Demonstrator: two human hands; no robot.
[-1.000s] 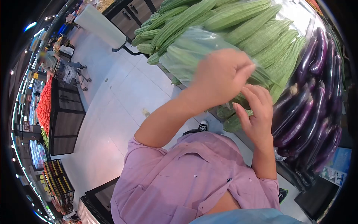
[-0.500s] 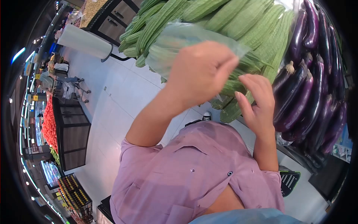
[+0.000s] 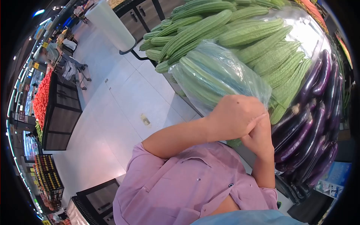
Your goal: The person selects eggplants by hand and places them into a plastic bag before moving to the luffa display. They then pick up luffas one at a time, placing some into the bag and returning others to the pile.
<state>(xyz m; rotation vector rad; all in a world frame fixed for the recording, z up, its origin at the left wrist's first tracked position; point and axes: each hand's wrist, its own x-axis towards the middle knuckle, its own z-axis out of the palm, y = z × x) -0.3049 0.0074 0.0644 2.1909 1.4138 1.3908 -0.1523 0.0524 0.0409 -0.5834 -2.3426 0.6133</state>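
A clear plastic bag (image 3: 225, 71) with long green ridged gourds inside lies against the pile of loose gourds (image 3: 198, 32). My left hand (image 3: 236, 116) is closed in a fist at the bag's near end, its knuckles facing up. Pressed against it, my right hand (image 3: 259, 135) has its fingers folded at the same end of the bag. The gathered plastic between the two hands is mostly hidden.
Purple eggplants (image 3: 300, 138) lie on the display to the right. A plastic bag roll (image 3: 110, 26) stands at its left corner. Across the tiled floor (image 3: 116, 112) are a tomato stand (image 3: 42, 95) and a person (image 3: 52, 52) beside a cart.
My hands have come down and together, and my right hand has closed at the bag's end. The view has shifted, and the bagged gourds show more fully.
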